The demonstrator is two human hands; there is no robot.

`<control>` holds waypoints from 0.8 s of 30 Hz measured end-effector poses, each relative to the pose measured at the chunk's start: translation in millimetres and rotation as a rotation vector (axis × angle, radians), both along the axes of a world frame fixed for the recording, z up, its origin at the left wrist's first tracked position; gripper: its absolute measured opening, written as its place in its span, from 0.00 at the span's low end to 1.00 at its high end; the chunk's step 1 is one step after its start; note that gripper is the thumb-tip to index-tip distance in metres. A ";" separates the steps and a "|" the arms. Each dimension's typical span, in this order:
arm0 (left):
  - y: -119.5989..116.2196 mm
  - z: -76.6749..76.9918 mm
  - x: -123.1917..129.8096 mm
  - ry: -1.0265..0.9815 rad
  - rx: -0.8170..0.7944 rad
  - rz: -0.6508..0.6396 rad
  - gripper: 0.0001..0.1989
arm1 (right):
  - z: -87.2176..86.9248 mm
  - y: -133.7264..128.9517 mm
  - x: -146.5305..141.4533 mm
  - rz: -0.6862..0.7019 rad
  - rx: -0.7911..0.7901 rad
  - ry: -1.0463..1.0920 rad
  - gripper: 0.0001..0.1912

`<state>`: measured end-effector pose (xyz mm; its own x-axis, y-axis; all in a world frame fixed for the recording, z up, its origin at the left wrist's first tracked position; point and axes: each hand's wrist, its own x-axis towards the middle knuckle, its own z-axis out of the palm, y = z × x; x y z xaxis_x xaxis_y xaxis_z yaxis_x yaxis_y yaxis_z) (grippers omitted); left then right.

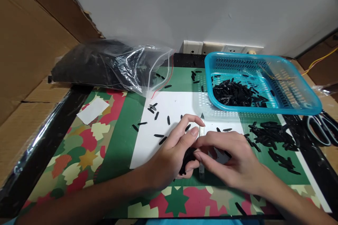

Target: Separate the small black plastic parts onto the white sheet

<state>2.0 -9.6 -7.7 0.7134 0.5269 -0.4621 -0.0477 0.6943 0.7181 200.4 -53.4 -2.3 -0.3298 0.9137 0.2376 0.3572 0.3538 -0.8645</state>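
My left hand is curled around a small bunch of slim black pieces, its index finger arched above them. The fingertips of my right hand pinch at the edge of this bunch, apparently on one black piece; the fingers hide most of it. Beneath and between both hands lies a slim pale-handled craft knife, its pointed dark blade facing the wall. White paper under the hands carries scattered black pieces of the same kind, such as one loose piece.
A blue plastic basket with a heap of black pieces stands back right. Scissors lie right, beside piles of black pieces. A clear zip bag full of dark material rests back left, near a white paper scrap and cardboard.
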 end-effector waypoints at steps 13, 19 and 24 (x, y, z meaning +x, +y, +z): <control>5.5 5.1 2.3 -0.049 0.039 0.007 0.20 | 4.9 3.2 9.8 -0.255 -0.199 0.242 0.03; 5.7 8.7 1.0 -0.071 0.024 -0.026 0.18 | 6.7 5.4 9.8 -0.273 -0.272 0.323 0.06; 5.2 5.7 0.9 -0.093 0.030 0.000 0.17 | 5.2 7.2 9.0 -0.278 -0.302 0.340 0.07</control>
